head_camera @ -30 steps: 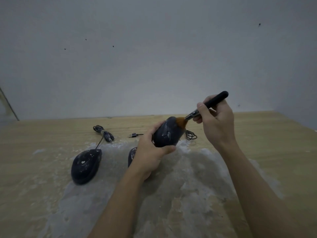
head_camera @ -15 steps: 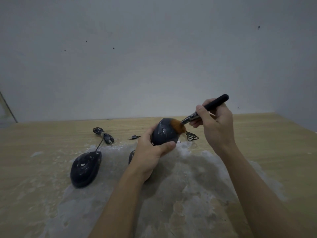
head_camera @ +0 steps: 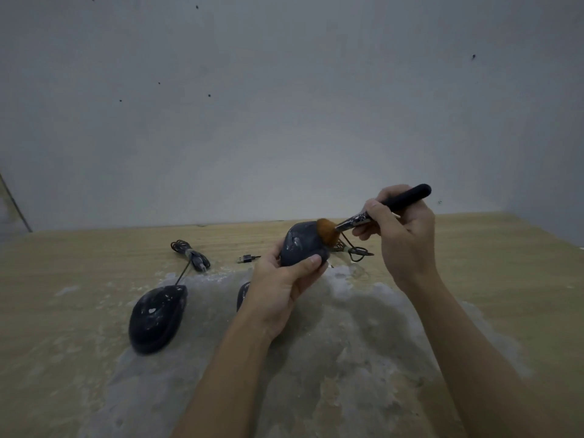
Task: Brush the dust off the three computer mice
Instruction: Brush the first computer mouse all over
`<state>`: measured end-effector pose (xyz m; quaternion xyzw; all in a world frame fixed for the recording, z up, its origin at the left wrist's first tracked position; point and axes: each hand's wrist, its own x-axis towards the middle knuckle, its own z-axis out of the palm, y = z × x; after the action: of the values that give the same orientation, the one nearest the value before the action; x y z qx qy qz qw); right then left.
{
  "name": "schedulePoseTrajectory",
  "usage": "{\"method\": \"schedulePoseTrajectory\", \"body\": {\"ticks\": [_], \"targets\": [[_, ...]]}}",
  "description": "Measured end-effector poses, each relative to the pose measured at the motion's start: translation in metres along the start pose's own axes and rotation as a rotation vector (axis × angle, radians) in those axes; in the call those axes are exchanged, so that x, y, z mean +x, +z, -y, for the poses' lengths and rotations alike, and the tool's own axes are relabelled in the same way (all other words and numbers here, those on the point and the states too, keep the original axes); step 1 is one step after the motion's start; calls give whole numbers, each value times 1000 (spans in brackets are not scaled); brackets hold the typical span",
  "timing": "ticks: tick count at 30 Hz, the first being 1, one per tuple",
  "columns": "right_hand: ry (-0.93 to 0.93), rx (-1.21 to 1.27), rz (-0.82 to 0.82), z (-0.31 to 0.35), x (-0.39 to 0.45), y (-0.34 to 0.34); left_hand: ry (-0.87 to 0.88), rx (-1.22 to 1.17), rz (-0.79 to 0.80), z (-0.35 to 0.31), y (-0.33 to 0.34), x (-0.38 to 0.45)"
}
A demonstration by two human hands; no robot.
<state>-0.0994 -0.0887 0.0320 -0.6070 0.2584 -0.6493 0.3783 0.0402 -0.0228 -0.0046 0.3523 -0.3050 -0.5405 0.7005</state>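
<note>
My left hand (head_camera: 279,290) grips a dark, dust-streaked mouse (head_camera: 300,246) and holds it tilted above the table. My right hand (head_camera: 401,235) holds a black-handled brush (head_camera: 384,208); its orange bristles (head_camera: 327,231) press on the upper right of that mouse. A second dusty mouse (head_camera: 157,319) lies on the table at the left, its cable running back to a coiled bundle (head_camera: 189,255). A third mouse (head_camera: 243,294) shows only as a dark edge behind my left wrist.
White dust (head_camera: 341,343) covers the middle of the wooden table (head_camera: 63,263). A USB plug (head_camera: 246,258) and a coiled cable (head_camera: 357,249) lie behind the held mouse. A grey wall stands along the table's far edge.
The brush bristles have swept from the far tip of the held mouse to its upper right side. My left hand has turned the mouse a little more upright.
</note>
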Motion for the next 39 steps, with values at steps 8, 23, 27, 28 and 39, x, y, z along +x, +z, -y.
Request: {"method": "schedulePoseTrajectory", "body": {"ticks": [8,23,27,28,39], "targets": [[22,93,131,-1,-3,3,16,-54,-35,0,3,0],[7,34,250,0,-7,8,36,20,13,-5,3,-4],[-54,33,63,0,-6,6,53,30,-16,-4,2,-2],[-43,44,116,0,-5,5,57,36,-21,-5,2,-2],[13,49,222,0,-6,4,109,86,-53,-3,-3,0]]}}
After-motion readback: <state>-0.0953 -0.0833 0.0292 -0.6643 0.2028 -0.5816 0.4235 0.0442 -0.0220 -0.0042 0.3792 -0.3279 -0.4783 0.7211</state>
